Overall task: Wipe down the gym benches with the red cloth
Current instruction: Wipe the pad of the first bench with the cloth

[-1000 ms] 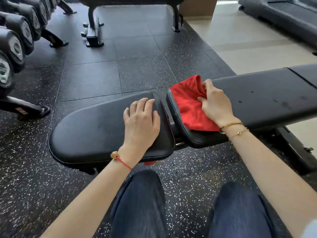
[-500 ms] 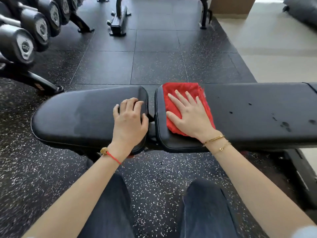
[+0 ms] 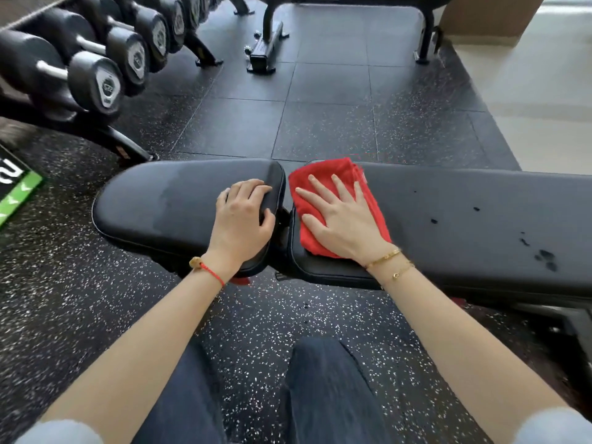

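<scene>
Since a second ago, gone from bunching the red cloth (image 3: 336, 174) at its edge to lying flat on top of it: right hand (image 3: 344, 219) with fingers (image 3: 320, 187) straight and spread, pressing down, gripping nothing. Cloth pinned at the left end of the long bench pad (image 3: 480, 225), just beside the gap. Left hand (image 3: 243, 219) resting on the right end of the short seat pad (image 3: 166, 203), fingers curled over its edge, steadying. Wiping stroke in hand, barely begun on the long pad. Next, probably a firm sweep rightward toward the dark spots (image 3: 544, 257), perhaps droplets or scuffs, too small to tell. Dumbbell rack (image 3: 96, 59) off to the left, on the rubber floor (image 3: 320, 123).
</scene>
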Demonstrator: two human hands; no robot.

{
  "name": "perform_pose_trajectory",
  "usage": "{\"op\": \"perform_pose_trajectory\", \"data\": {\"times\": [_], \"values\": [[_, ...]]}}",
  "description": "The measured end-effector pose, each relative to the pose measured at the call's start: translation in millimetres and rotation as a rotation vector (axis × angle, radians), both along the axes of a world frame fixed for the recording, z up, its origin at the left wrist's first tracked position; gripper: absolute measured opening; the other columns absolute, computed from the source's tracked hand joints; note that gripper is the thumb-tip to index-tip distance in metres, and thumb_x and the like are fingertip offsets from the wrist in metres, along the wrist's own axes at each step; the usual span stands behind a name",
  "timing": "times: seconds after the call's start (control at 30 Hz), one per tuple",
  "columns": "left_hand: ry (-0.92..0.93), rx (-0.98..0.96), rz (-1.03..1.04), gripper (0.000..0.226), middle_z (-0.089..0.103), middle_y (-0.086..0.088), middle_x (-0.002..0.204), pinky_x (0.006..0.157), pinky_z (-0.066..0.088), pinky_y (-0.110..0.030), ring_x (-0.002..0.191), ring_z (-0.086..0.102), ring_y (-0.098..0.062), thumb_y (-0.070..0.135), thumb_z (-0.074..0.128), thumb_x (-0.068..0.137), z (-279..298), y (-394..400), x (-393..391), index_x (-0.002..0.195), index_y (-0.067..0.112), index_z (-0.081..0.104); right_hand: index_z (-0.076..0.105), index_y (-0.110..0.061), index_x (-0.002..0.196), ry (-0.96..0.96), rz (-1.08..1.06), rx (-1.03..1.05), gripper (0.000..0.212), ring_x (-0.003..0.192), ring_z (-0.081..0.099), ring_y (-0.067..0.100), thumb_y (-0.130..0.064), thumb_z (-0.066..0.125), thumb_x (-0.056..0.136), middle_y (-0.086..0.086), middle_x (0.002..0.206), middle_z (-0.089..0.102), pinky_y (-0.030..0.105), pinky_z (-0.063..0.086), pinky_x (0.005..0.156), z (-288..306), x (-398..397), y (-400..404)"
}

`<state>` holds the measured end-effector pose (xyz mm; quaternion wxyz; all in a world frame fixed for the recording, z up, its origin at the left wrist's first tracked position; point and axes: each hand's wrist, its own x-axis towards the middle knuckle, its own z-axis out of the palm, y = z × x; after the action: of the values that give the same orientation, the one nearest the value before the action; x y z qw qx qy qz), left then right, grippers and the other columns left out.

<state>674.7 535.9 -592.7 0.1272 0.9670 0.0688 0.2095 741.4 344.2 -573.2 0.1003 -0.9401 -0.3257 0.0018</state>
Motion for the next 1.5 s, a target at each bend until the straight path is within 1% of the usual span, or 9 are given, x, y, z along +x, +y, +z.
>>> {"op": "perform_pose_trajectory", "data": {"times": [0.1,0.23,0.37,0.53,0.73,1.03,1.23,1.33,1.5], "values": [[0.012,-0.012,-0.004,0.039,0.058,-0.001,0.132,0.11,0.036,-0.045,0.126,0.05,-0.023,0.023,0.057,0.085,1,0,0,0.124,0.016,0.061,0.026,-0.045,0.148,-0.014,0.05,0.031,0.054,0.15,0.01,0.022,-0.049,0.032,0.095,-0.016,0.16,0.018,0.049,0.0,0.121,-3,-15,-25],[0.014,-0.013,0.009,0.039,0.059,0.001,0.132,0.11,0.036,-0.043,0.127,0.05,-0.022,0.024,0.057,0.085,0,-1,1,0.123,0.017,0.061,0.022,-0.044,0.15,0.014,-0.096,0.023,0.054,0.151,0.007,0.022,-0.047,0.033,0.097,-0.014,0.161,0.015,0.048,-0.001,0.121,-2,8,-63],[0.014,0.005,0.018,0.039,0.059,0.002,0.13,0.107,0.037,-0.042,0.125,0.05,-0.021,0.025,0.057,0.083,0,-2,3,0.121,0.018,0.061,0.02,-0.04,0.152,0.048,-0.181,0.005,0.055,0.151,0.004,0.026,-0.045,0.032,0.098,-0.01,0.163,0.009,0.052,-0.004,0.12,4,34,-36],[0.002,0.013,0.01,0.039,0.059,0.002,0.13,0.107,0.037,-0.041,0.125,0.05,-0.021,0.024,0.057,0.083,-2,-1,3,0.121,0.018,0.062,0.02,-0.04,0.152,0.024,-0.067,0.015,0.056,0.151,0.005,0.027,-0.045,0.033,0.098,-0.009,0.163,0.012,0.052,-0.003,0.12,4,15,-8],[-0.015,0.009,0.006,0.038,0.06,0.002,0.129,0.107,0.038,-0.041,0.124,0.051,-0.021,0.024,0.058,0.083,-2,1,2,0.121,0.018,0.062,0.023,-0.044,0.15,-0.015,0.04,0.031,0.055,0.15,0.009,0.022,-0.045,0.037,0.097,-0.013,0.161,0.017,0.044,0.0,0.122,-1,-11,-51],[-0.027,0.002,-0.002,0.038,0.06,0.001,0.13,0.108,0.038,-0.041,0.124,0.051,-0.021,0.024,0.058,0.084,-5,2,3,0.121,0.017,0.062,0.019,-0.04,0.152,0.062,-0.204,0.011,0.056,0.15,0.005,0.026,-0.044,0.032,0.098,-0.006,0.163,0.009,0.049,-0.002,0.121,4,45,-2],[-0.018,-0.004,-0.008,0.039,0.06,0.0,0.131,0.109,0.038,-0.04,0.125,0.051,-0.022,0.023,0.058,0.085,-5,2,3,0.123,0.016,0.062,0.024,-0.045,0.149,-0.02,0.058,0.042,0.057,0.15,0.012,0.024,-0.05,0.029,0.093,-0.011,0.161,0.018,0.044,0.002,0.122,-4,-22,-30],[-0.01,-0.011,-0.012,0.039,0.059,0.0,0.133,0.11,0.037,-0.04,0.126,0.05,-0.022,0.022,0.058,0.086,-5,2,3,0.124,0.016,0.062,0.023,-0.046,0.149,0.014,0.109,0.033,0.056,0.15,0.012,0.022,-0.051,0.029,0.094,-0.013,0.161,0.018,0.043,0.002,0.122,-2,-14,-49],[-0.006,-0.003,-0.004,0.039,0.059,0.0,0.132,0.11,0.037,-0.04,0.125,0.051,-0.022,0.022,0.058,0.086,-3,1,3,0.124,0.015,0.062,0.02,-0.043,0.151,0.053,-0.1,0.004,0.054,0.151,0.005,0.025,-0.044,0.033,0.098,-0.009,0.163,0.012,0.048,-0.003,0.121,3,49,-22]]}}
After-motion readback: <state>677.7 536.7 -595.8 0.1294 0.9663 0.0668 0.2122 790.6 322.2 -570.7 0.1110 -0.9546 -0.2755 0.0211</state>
